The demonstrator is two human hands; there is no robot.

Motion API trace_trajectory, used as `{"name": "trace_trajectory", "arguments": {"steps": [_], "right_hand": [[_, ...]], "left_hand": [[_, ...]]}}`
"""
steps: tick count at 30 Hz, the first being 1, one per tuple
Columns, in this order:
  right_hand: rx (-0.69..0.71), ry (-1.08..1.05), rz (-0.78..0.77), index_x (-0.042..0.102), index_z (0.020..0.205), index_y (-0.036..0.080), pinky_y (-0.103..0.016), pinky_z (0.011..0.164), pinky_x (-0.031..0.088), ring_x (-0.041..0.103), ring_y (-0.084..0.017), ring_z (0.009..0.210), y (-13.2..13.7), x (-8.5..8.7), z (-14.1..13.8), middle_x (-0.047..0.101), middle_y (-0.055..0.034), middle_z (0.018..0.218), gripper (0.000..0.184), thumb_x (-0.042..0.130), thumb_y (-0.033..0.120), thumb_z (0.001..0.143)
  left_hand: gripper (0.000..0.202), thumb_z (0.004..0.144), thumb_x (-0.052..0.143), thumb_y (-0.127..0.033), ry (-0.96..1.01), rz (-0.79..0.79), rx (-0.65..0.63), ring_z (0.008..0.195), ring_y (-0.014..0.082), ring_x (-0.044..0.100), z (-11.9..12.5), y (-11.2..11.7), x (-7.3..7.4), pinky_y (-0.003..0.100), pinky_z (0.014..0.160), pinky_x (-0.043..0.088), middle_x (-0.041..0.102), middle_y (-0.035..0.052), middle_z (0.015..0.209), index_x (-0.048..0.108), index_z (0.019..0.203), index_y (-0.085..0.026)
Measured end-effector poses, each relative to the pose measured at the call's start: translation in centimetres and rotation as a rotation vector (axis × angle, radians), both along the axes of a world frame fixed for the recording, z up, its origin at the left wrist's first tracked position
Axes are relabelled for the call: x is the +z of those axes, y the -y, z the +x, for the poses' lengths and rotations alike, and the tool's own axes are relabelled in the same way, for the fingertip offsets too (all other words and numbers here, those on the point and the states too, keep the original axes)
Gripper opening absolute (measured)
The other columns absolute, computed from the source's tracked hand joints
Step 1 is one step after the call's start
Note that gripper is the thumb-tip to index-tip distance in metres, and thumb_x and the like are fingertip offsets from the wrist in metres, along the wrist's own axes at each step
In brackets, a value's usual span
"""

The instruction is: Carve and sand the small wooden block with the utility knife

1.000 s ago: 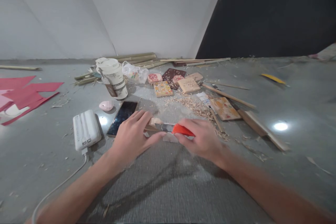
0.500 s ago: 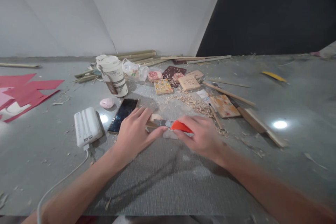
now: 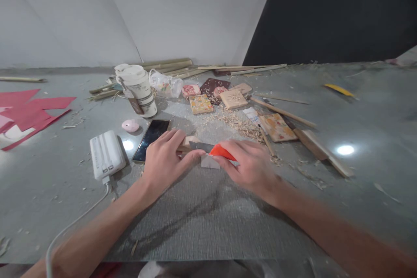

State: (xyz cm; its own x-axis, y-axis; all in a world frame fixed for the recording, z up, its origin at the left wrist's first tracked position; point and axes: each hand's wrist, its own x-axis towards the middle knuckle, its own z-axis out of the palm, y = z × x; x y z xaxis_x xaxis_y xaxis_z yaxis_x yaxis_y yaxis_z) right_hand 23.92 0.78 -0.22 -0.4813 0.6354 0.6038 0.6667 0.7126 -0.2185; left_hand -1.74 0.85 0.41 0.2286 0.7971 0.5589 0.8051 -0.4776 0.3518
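In my right hand [image 3: 249,165] is a utility knife [image 3: 224,152] with an orange-red handle, its grey blade pointing left. My left hand [image 3: 171,156] is closed around a small piece of pale wood [image 3: 189,142], and its thumb reaches right to the blade. The blade lies across the wood, close to my left thumb tip. Below the blade a small whitish flat piece [image 3: 210,162] shows on the grey table; what it is I cannot make out. My palm hides part of the wood.
Wood shavings [image 3: 246,126] and carved wooden tiles [image 3: 233,98] lie beyond my hands. At left are a phone [image 3: 151,139], a cabled power bank [image 3: 107,155], a lidded cup [image 3: 137,91] and red paper [image 3: 35,110]. A yellow cutter [image 3: 339,90] and wooden strips [image 3: 325,154] lie right.
The knife blade shows more fully over the wood, and more of the whitish piece below it is visible. Both hands keep their grip. The whole view has shifted slightly.
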Motion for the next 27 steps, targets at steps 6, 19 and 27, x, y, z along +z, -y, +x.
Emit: {"name": "trace_trajectory", "arguments": {"steps": [6,19,27], "right_hand": [[-0.054,-0.019,0.04,0.075,0.102,0.022,-0.033,0.059,0.037,0.064,-0.015,0.064,0.3,0.4,-0.4,0.08,-0.0025,0.083,0.032,0.058,0.046,0.116],[-0.005,-0.071,-0.134,0.07,0.093,0.022,-0.031,0.059,0.036,0.056,-0.013,0.057,-0.4,0.2,0.2,0.073,-0.0008,0.075,0.04,0.053,0.05,0.115],[0.065,-0.09,-0.174,0.074,0.099,0.023,-0.031,0.061,0.039,0.064,-0.016,0.064,-0.2,0.0,0.3,0.074,-0.0001,0.075,0.042,0.051,0.054,0.115]], "left_hand": [[0.059,0.113,0.05,-0.069,-0.073,0.031,0.023,0.071,0.0177,0.055,0.3,0.3,-0.2,0.03,0.064,0.036,0.06,0.0009,0.075,0.051,0.078,-0.022],[0.07,0.102,0.053,-0.088,-0.131,0.002,-0.004,0.079,0.0214,0.059,-0.6,-0.6,-1.0,0.03,0.063,0.038,0.066,0.0041,0.08,0.061,0.081,-0.022],[0.08,0.102,0.034,-0.093,-0.156,0.005,-0.013,0.066,0.0182,0.055,-1.0,-0.3,0.4,0.031,0.056,0.026,0.06,0.0035,0.071,0.055,0.073,-0.021]]}}
